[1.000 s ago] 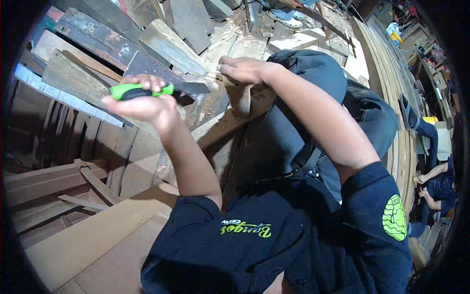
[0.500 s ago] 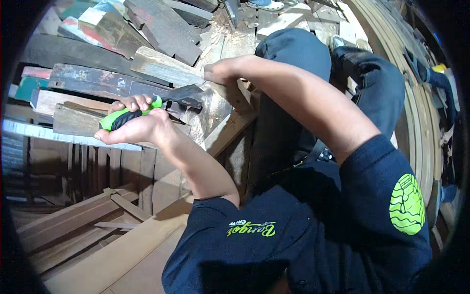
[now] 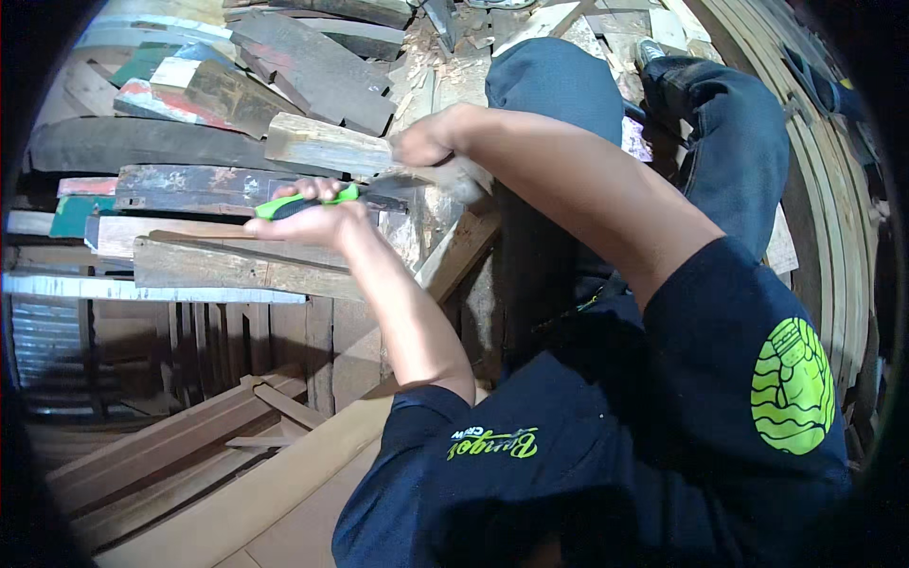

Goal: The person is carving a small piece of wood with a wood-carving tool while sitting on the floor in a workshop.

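My left hand (image 3: 308, 213) is wrapped around the green-and-black handle (image 3: 275, 206) of a bladed tool. Its dark metal blade (image 3: 402, 183) points right, toward my other hand, and is smeared by motion; the tool's exact kind is unclear. My right hand (image 3: 426, 142) bends downward, its fingers closed on a short wood block (image 3: 464, 178), partly blurred beneath the palm. Blade tip and block lie close together; whether they touch I cannot tell. Left of my right hand lies a pale weathered board (image 3: 327, 145).
Stacked old planks (image 3: 199, 189) spread along the left, some painted. Wood chips (image 3: 431, 90) litter the ground beyond my hands. My bent knee (image 3: 559, 95) stands beside my right arm. Long boards (image 3: 814, 189) run down the right; a wooden frame (image 3: 180, 431) is at lower left.
My left hand has moved right with the tool, bringing the blade to the wood block under my right hand. The right hand stays nearly in place; the whole view has shifted slightly.
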{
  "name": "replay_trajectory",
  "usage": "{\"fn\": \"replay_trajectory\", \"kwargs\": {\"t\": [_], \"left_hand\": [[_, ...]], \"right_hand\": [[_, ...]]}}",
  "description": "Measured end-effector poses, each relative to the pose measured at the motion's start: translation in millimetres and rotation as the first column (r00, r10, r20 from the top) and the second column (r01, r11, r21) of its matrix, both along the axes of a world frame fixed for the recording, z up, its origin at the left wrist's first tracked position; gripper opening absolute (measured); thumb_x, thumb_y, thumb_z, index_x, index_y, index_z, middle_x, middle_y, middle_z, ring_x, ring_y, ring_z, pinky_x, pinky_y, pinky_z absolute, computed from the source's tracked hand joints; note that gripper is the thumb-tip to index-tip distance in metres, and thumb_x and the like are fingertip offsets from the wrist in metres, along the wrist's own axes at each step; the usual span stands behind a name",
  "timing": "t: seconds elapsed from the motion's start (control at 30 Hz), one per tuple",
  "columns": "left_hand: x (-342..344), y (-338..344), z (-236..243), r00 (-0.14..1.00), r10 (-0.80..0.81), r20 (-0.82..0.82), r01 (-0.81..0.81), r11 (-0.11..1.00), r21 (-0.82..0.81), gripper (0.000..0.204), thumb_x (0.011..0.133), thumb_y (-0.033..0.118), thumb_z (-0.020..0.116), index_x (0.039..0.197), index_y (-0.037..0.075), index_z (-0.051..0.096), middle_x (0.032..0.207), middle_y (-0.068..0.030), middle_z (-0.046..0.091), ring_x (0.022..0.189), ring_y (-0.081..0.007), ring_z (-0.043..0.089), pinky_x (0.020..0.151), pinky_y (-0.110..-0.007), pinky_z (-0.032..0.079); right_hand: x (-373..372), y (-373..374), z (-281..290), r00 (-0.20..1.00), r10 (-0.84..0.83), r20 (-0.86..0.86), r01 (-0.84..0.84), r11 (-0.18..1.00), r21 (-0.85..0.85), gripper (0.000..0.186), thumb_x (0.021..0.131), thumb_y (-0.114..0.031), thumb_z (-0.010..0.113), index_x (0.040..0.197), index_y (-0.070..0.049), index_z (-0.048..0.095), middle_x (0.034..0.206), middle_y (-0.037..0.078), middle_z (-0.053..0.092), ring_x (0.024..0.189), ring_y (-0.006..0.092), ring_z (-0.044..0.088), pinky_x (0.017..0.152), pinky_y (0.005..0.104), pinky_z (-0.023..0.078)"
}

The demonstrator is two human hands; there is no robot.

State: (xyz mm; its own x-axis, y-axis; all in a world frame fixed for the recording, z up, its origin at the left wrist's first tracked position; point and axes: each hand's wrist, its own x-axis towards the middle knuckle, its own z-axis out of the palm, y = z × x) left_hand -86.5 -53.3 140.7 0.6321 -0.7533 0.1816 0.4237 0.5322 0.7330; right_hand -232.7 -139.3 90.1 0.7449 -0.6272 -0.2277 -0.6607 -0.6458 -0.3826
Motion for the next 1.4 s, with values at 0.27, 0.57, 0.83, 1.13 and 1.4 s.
{"fn": "replay_trajectory", "kwargs": {"t": [0.27, 0.57, 0.83, 1.13, 1.4], "left_hand": [[19.0, 29.9, 26.5, 0.991, 0.098, -0.087, -0.107, 0.989, -0.103, 0.069, 0.089, 0.076, 0.02, 0.07, 0.013, 0.041, 0.051, 0.0, 0.036, 0.039, -0.0125, 0.034, 0.035, -0.025, 0.029], [9.5, 11.8, 8.6, 0.996, 0.034, -0.079, -0.037, 0.999, -0.031, 0.068, 0.09, 0.073, 0.02, 0.067, 0.013, 0.042, 0.049, -0.001, 0.036, 0.036, -0.0121, 0.035, 0.035, -0.025, 0.027], [5.0, -5.0, -6.4, 0.999, -0.009, -0.035, 0.008, 0.999, -0.044, 0.067, 0.09, 0.074, 0.023, 0.073, 0.012, 0.04, 0.052, -0.0012, 0.037, 0.039, -0.0117, 0.037, 0.036, -0.025, 0.029], [-0.8, 2.4, -15.7, 0.995, 0.079, -0.056, -0.08, 0.997, -0.012, 0.068, 0.091, 0.073, 0.02, 0.07, 0.012, 0.039, 0.051, -0.0013, 0.036, 0.038, -0.012, 0.032, 0.035, -0.025, 0.028], [35.9, 22.0, 10.5, 0.989, 0.1, -0.112, -0.118, 0.979, -0.166, 0.069, 0.091, 0.072, 0.018, 0.066, 0.013, 0.042, 0.049, -0.0008, 0.038, 0.036, -0.0123, 0.035, 0.033, -0.026, 0.027]], "right_hand": [[-1.5, 18.1, 1.4, 0.97, -0.235, 0.06, 0.226, 0.967, 0.117, 0.052, 0.095, -0.037, 0.033, 0.134, -0.004, 0.045, 0.132, 0.023, 0.052, 0.122, 0.0368, 0.051, 0.101, 0.0455, 0.038], [-0.8, 13.6, -4.3, 0.966, -0.222, 0.131, 0.214, 0.974, 0.073, 0.051, 0.094, -0.039, 0.036, 0.125, -0.002, 0.051, 0.124, 0.025, 0.057, 0.115, 0.0382, 0.055, 0.096, 0.0452, 0.041], [12.3, 10.0, -2.9, 0.967, -0.232, 0.107, 0.224, 0.971, 0.086, 0.054, 0.094, -0.041, 0.035, 0.131, -0.004, 0.048, 0.125, 0.025, 0.057, 0.117, 0.038, 0.054, 0.099, 0.0442, 0.041], [23.2, 10.6, 3.4, 0.978, -0.199, 0.061, 0.196, 0.98, 0.04, 0.053, 0.094, -0.042, 0.036, 0.129, -0.004, 0.051, 0.126, 0.024, 0.056, 0.117, 0.0389, 0.054, 0.1, 0.0465, 0.039], [10.0, 11.3, 5.7, 0.956, -0.269, 0.115, 0.259, 0.961, 0.097, 0.058, 0.092, -0.04, 0.034, 0.131, -0.001, 0.052, 0.132, 0.02, 0.055, 0.122, 0.0339, 0.052, 0.102, 0.0444, 0.039]]}}
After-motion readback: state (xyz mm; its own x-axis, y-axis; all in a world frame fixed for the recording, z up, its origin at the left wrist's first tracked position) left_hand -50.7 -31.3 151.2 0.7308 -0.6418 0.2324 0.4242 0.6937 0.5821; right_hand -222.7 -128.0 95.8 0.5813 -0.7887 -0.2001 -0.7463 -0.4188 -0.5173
